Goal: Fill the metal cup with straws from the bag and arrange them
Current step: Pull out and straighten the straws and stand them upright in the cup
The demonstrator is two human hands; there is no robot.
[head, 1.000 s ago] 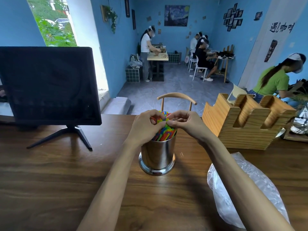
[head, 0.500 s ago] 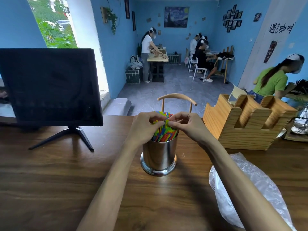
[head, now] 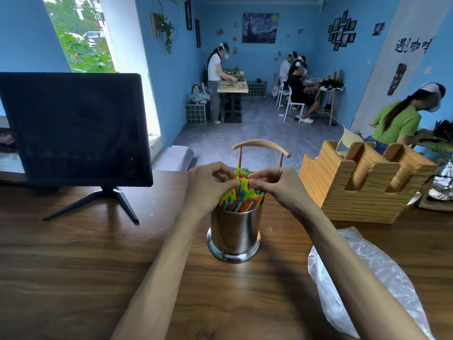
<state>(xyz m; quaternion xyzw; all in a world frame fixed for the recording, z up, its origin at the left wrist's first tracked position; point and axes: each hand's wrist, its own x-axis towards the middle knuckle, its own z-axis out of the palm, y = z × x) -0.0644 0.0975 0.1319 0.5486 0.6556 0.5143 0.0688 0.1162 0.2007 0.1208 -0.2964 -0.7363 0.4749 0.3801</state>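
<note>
A shiny metal cup [head: 234, 234] stands upright on the wooden table [head: 73, 266], packed with colourful straws [head: 241, 197] that stick out above its rim. My left hand [head: 208, 185] is at the left side of the bundle with fingers curled, pinching straw tops. My right hand [head: 274, 185] is at the right side, fingertips pinching straws too. A crumpled clear plastic bag [head: 362, 278] lies flat on the table to the right, partly under my right forearm.
A black monitor [head: 73, 128] on a stand sits at the left. A wooden holder [head: 362, 190] stands at the right rear. A chair back [head: 261, 150] rises beyond the table's far edge. Several people work in the room behind.
Both hands stay at the straw tops, with fingers shifted slightly apart; more of the straw bundle shows between them. The cup has not moved.
</note>
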